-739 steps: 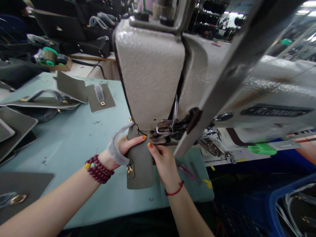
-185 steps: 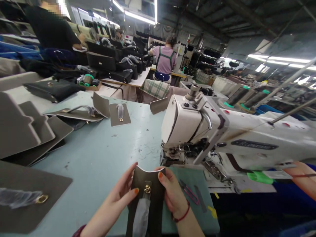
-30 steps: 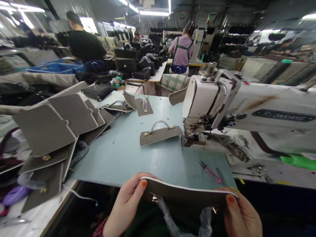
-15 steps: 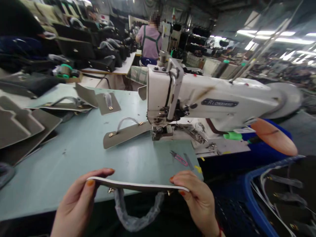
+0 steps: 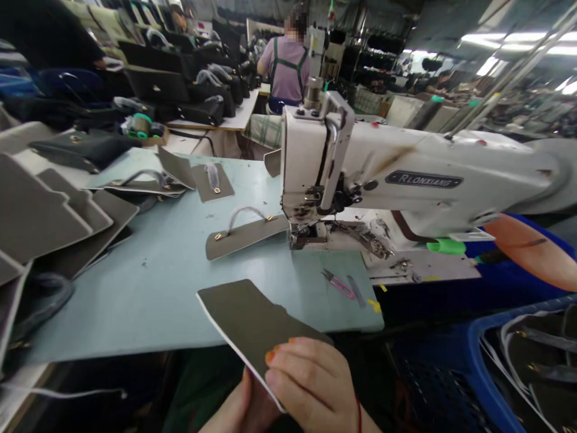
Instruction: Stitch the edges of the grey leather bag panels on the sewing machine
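The grip of the right hand (image 5: 315,376) is clamped over the near end of a brown flap (image 5: 252,319). The left hand (image 5: 246,406) is partly under it; I cannot tell if its fingers are closed. Holding one end likely keeps it steady, with the far end poking out, tilted, toward the desk (image 5: 171,288). The big room has black bags (image 5: 148,84) and a person (image 5: 288,78) facing away. The blue-green desk sits under a sewing machine (image 5: 424,156). A second flap (image 5: 247,239) rests just beside the machine, maybe to be close by. Little pink snips (image 5: 340,286) lie near the right edge, likely for easy reach.
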Demonstrator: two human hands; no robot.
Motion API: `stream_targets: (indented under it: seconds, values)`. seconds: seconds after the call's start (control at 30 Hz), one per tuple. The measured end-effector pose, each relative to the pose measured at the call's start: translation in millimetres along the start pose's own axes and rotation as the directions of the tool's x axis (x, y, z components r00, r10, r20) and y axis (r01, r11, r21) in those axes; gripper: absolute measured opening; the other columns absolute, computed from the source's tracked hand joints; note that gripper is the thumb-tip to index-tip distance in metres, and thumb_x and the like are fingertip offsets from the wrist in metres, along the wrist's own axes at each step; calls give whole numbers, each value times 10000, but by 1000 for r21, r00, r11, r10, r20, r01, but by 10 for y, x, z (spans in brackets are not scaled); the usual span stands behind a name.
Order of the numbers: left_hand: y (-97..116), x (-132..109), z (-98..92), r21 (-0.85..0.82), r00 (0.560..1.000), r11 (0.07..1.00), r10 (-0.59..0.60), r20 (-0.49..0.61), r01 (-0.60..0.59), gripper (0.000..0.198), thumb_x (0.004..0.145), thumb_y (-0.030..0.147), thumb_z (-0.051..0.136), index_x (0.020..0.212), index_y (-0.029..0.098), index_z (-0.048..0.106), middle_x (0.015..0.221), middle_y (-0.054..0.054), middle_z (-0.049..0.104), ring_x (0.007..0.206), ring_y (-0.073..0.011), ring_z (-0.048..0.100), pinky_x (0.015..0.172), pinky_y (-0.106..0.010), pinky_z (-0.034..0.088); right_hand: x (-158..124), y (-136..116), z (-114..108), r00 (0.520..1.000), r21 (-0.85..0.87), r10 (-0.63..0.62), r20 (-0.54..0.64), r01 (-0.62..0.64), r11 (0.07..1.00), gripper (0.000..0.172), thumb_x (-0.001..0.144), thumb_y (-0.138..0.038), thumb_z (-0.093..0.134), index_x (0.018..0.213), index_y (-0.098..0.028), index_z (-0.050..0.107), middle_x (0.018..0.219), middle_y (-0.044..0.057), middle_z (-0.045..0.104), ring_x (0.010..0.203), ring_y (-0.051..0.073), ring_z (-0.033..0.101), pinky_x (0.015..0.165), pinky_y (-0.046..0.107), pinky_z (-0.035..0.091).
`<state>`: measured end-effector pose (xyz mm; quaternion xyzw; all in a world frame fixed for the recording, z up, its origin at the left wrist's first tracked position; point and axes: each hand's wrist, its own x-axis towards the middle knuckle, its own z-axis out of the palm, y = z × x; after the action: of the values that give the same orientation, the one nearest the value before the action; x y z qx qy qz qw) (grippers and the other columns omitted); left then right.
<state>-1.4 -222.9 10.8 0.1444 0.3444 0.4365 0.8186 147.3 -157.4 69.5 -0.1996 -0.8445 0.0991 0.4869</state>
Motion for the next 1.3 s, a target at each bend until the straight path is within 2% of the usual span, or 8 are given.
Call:
stream_targets:
  seconds: [0.1,0.27,0.37,0.47,0.57,0.67,1.03,1.3]
  values:
    - [41,197,38,-44,993,994,95,-68,-99,522,785,583,630,1207,276,659,1125,-112,697,1232,-347,557,1007,-491,493,19,-70,115,994,89,98,-46,-94,992,131,975,-170,535,987,-154,665,912,59,764,865,163,721,874,255,574]
    - [257,330,75,-122,963,955,267,-38,-270,549,844,517,617,1313,233,597,1368,-108,600,1351,-300,462,1155,-431,345,-15,-105,238,931,287,324,-170,-268,920,177,977,-254,552,1104,-213,668,892,71,679,810,177,640,740,310,559]
    - [385,353,92,-95,914,915,374,-158,-391,603,776,516,730,1321,307,582,1333,-81,628,1240,-289,570,1048,-409,471,-5,-69,316,817,411,553,-161,-454,791,201,966,-231,546,1100,-244,695,840,41,623,759,155,599,678,268,511]
    - [550,415,110,-22,855,907,388,-346,-420,602,727,457,801,1276,297,613,1205,-54,691,1038,-210,669,884,-290,565,43,29,394,668,484,744,13,-656,580,184,948,-208,541,925,-195,722,800,34,625,733,145,593,655,237,486]
    - [757,536,148,69,806,912,392,-443,-405,436,674,385,846,1036,181,712,930,-46,742,776,-161,687,625,-197,574,96,186,441,543,475,814,207,-783,401,223,932,-277,557,805,-148,686,745,38,638,694,153,621,625,225,489]
    - [953,715,184,136,816,912,407,-410,-386,320,658,368,844,799,121,698,662,-28,683,523,-133,603,413,-194,482,142,387,454,455,437,826,334,-851,292,308,950,-343,525,759,-139,653,677,39,659,634,152,650,591,212,485]
    - [1413,1640,118,263,863,896,425,-273,-358,311,745,355,775,916,128,650,722,-8,686,561,-122,605,506,-211,498,338,1181,575,353,460,891,287,-866,195,417,936,-451,511,646,-155,556,529,-13,572,436,76,524,455,163,398]
    - [1584,1855,222,273,865,891,432,-256,-364,338,665,257,800,946,168,635,855,-35,735,767,-210,683,635,-271,534,336,1373,681,280,532,934,221,-837,125,481,885,-570,548,681,-141,620,484,-12,573,376,82,533,389,159,389]
